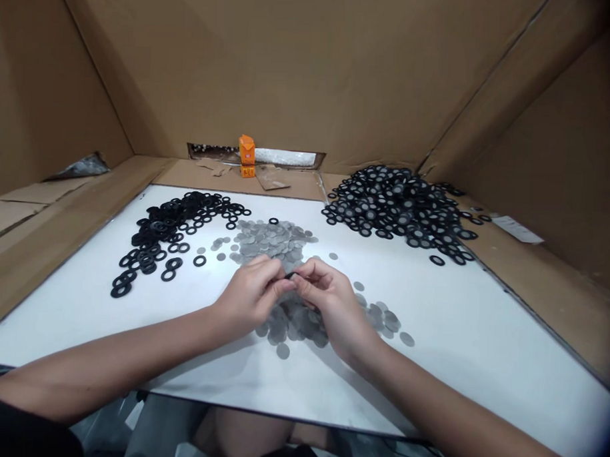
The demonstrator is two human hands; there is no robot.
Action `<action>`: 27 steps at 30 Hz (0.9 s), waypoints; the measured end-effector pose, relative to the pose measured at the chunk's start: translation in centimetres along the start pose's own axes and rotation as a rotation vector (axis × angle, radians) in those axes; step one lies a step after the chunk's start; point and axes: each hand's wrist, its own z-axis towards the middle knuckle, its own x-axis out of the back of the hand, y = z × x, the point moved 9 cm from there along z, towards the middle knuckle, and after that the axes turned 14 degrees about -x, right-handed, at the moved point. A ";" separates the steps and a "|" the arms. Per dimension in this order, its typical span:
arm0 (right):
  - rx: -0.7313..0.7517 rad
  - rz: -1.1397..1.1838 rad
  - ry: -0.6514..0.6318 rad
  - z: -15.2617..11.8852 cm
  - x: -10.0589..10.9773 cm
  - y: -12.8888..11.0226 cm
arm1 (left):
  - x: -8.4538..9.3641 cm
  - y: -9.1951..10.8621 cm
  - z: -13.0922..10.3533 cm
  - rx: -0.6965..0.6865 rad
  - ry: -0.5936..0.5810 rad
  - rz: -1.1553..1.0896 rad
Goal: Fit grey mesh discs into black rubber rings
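Observation:
My left hand [255, 288] and my right hand [327, 292] meet above the middle of the white board, fingertips pinched together. Between them is a small black rubber ring [290, 275], mostly covered by the fingers; whether a disc sits in it I cannot tell. Below and behind the hands lies a spread of thin grey mesh discs [272, 241]. On the left is a heap of black rings [157, 227] with open centres. To the right rises a larger pile of black rings with grey discs in their centres [396, 202].
Cardboard walls [310, 75] enclose the white board [205, 365] at the back and sides. A small orange box [246, 150] stands at the back by a slot in the cardboard. A white paper label [518, 229] lies at the right. One loose ring [274, 221] rests on the discs.

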 end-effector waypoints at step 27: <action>-0.144 0.226 -0.088 0.2 -1.1 1.0 | -0.9 -1.8 -0.8 0.268 0.101 -0.325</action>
